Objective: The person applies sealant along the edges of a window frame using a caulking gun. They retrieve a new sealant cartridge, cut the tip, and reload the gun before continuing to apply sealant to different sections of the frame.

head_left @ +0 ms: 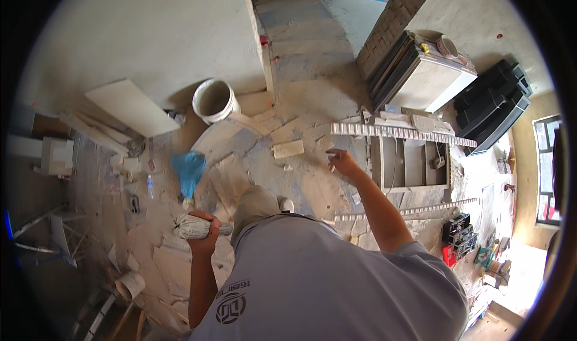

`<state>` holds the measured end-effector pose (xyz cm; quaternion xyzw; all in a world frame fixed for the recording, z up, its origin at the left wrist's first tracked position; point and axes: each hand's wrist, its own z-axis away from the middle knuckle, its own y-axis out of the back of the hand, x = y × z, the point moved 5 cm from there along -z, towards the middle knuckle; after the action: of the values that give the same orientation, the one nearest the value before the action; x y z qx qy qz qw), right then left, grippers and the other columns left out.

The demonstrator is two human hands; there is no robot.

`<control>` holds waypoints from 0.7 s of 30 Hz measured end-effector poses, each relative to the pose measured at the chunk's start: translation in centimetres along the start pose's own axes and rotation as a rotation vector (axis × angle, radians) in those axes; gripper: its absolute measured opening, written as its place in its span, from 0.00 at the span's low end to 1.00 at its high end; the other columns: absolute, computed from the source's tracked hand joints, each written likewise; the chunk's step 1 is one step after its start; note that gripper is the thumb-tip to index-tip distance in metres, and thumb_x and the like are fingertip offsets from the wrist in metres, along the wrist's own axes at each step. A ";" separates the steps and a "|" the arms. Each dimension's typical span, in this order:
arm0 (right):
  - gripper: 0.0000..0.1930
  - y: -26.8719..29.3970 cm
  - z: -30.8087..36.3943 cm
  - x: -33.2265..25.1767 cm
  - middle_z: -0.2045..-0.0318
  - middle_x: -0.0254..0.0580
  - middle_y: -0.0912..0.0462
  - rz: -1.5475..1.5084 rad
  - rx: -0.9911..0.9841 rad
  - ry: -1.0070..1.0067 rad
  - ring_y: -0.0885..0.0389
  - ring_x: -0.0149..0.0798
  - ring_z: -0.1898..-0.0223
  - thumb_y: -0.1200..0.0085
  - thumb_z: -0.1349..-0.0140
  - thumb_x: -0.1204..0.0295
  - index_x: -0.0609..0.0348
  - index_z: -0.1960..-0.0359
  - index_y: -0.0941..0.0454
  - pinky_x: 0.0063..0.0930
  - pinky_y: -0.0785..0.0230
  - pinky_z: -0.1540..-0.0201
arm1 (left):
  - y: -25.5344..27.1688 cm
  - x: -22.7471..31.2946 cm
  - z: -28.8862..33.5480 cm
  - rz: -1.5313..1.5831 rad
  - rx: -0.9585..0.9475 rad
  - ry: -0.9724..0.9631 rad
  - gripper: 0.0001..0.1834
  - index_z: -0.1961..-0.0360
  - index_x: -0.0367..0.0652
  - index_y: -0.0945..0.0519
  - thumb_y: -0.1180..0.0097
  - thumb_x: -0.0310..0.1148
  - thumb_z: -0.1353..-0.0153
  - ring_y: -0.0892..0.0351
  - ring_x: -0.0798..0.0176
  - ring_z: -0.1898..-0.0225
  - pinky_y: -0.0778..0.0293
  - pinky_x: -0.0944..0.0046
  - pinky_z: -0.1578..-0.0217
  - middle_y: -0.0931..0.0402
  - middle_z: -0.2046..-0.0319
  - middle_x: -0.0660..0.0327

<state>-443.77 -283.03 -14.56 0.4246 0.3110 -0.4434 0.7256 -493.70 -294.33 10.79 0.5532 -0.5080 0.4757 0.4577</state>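
My left hand [207, 240] is closed around a rolled-up whitish bag [191, 227] with dark print, held out at my left side. The bag's crumpled, gathered end points left, and a greyish end sticks out beside my leg. My right hand [342, 163] is held out in front over the dusty floor, its fingers loosely bent and apart. I see nothing in it. Close to that hand lie a pale block [288, 149] and the left end of a striped strip [384, 129].
Ahead stands a white bucket [231, 109]; a blue plastic bag [189, 171] lies left. Boards [129, 108] lean by the left wall. At right are a grey frame [415, 164], stacked panels [415, 76], black cases [496, 109] and a black tool organiser [461, 236]. Debris litters the floor.
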 end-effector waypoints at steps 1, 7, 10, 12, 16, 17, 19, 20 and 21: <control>0.19 1.9 -1.9 -2.2 0.70 0.46 0.12 -0.070 0.059 0.035 0.12 0.35 0.71 0.48 0.32 0.70 0.60 0.41 0.20 0.32 0.21 0.63 | -0.4 -0.1 -3.0 -0.007 -0.012 -0.021 0.15 0.55 0.41 0.27 0.34 0.21 0.39 0.19 0.65 0.65 0.23 0.62 0.59 0.22 0.64 0.59; 0.18 8.4 -8.1 3.4 0.68 0.47 0.12 0.037 0.201 -0.183 0.12 0.36 0.69 0.44 0.34 0.71 0.62 0.44 0.18 0.33 0.21 0.62 | -5.9 -4.8 -23.0 0.017 -0.151 -0.033 0.15 0.58 0.41 0.24 0.32 0.21 0.43 0.23 0.68 0.63 0.26 0.65 0.60 0.22 0.64 0.61; 0.18 9.0 -5.0 9.2 0.61 0.50 0.11 0.498 0.244 -0.483 0.12 0.53 0.57 0.47 0.37 0.59 0.47 0.50 0.13 0.49 0.20 0.52 | -11.5 -6.6 -34.4 -0.107 -0.253 -0.065 0.10 0.66 0.43 0.22 0.31 0.24 0.45 0.22 0.66 0.68 0.25 0.63 0.65 0.21 0.69 0.63; 0.15 8.4 -2.7 11.0 0.69 0.45 0.11 0.414 0.168 -0.639 0.10 0.48 0.61 0.45 0.36 0.56 0.48 0.67 0.10 0.46 0.19 0.56 | -16.6 -6.7 -41.7 -0.148 -0.382 -0.168 0.09 0.70 0.44 0.21 0.30 0.26 0.46 0.22 0.65 0.71 0.25 0.62 0.67 0.21 0.73 0.64; 0.12 8.3 -2.0 8.3 0.73 0.44 0.11 0.004 0.217 -0.504 0.09 0.41 0.68 0.42 0.34 0.65 0.59 0.56 0.13 0.37 0.17 0.62 | -25.6 -5.5 -53.9 -0.114 -0.577 -0.101 0.11 0.68 0.44 0.22 0.29 0.28 0.46 0.21 0.64 0.72 0.25 0.64 0.67 0.21 0.75 0.65; 0.12 8.4 -3.3 7.7 0.72 0.45 0.11 0.021 0.180 -0.478 0.09 0.42 0.67 0.42 0.34 0.66 0.59 0.55 0.14 0.36 0.17 0.62 | -28.2 -4.9 -56.8 -0.015 -0.643 -0.209 0.11 0.66 0.43 0.22 0.30 0.26 0.45 0.21 0.65 0.73 0.25 0.65 0.66 0.21 0.74 0.65; 0.12 9.9 -6.6 7.7 0.68 0.48 0.10 -0.123 0.231 -0.449 0.09 0.44 0.64 0.43 0.34 0.69 0.60 0.53 0.15 0.36 0.17 0.61 | -32.8 -5.6 -62.4 0.050 -0.724 -0.161 0.11 0.65 0.42 0.23 0.31 0.23 0.45 0.22 0.67 0.72 0.25 0.65 0.66 0.21 0.73 0.65; 0.12 10.9 -8.9 7.7 0.66 0.50 0.10 -0.110 0.264 -0.313 0.09 0.45 0.63 0.44 0.34 0.70 0.61 0.52 0.16 0.35 0.17 0.61 | -34.8 -6.3 -65.0 0.059 -0.711 -0.152 0.12 0.65 0.41 0.23 0.31 0.21 0.45 0.22 0.69 0.72 0.25 0.66 0.66 0.21 0.73 0.65; 0.12 11.7 -11.7 8.5 0.65 0.52 0.10 -0.095 0.264 -0.258 0.09 0.46 0.62 0.44 0.34 0.71 0.61 0.52 0.17 0.35 0.17 0.61 | -36.7 -7.1 -67.3 0.113 -0.676 -0.109 0.12 0.65 0.41 0.24 0.31 0.20 0.46 0.22 0.70 0.71 0.25 0.66 0.66 0.21 0.72 0.64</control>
<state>-430.55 -272.95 -22.80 0.4406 0.1744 -0.5647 0.6757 -461.45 -224.40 11.52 0.3660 -0.6904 0.2748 0.5602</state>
